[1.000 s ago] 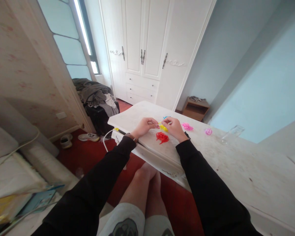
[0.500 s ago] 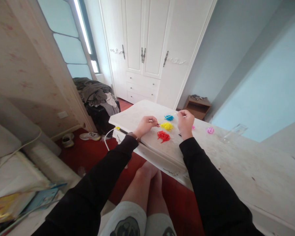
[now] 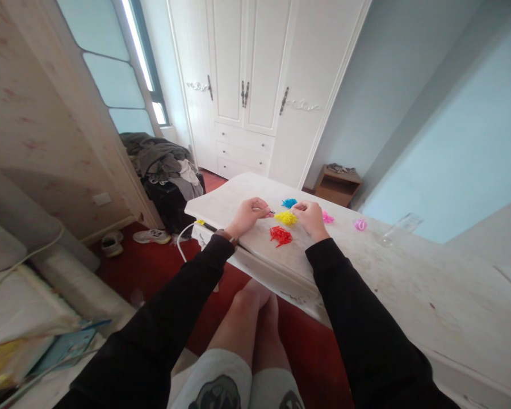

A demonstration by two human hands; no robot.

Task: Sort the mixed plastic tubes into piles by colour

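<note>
My left hand (image 3: 252, 216) is closed in a pinch over the white tabletop (image 3: 221, 196). A thin dark stick-like piece (image 3: 272, 212) pokes out from its fingertips. Close by on the right, my right hand (image 3: 310, 219) also pinches, just beside a pile of yellow small pieces (image 3: 285, 218); the thin pale strand in its fingers barely shows now. Behind lies a blue pile (image 3: 289, 203), and nearer me a red pile (image 3: 280, 236). Some pink pieces (image 3: 327, 217) show to the right of my right hand, partly covered by it.
Farther right on the tabletop are a pink-purple bundle (image 3: 360, 225) and a clear container (image 3: 402, 229). A white cable (image 3: 181, 238) hangs at the left edge. A white wardrobe (image 3: 249, 145) and a heap of clothes (image 3: 162, 162) stand beyond.
My right hand has moved left and slightly down, closer to my left hand, uncovering more of the pink pieces. The left hand keeps its pinch. The view has shifted slightly.
</note>
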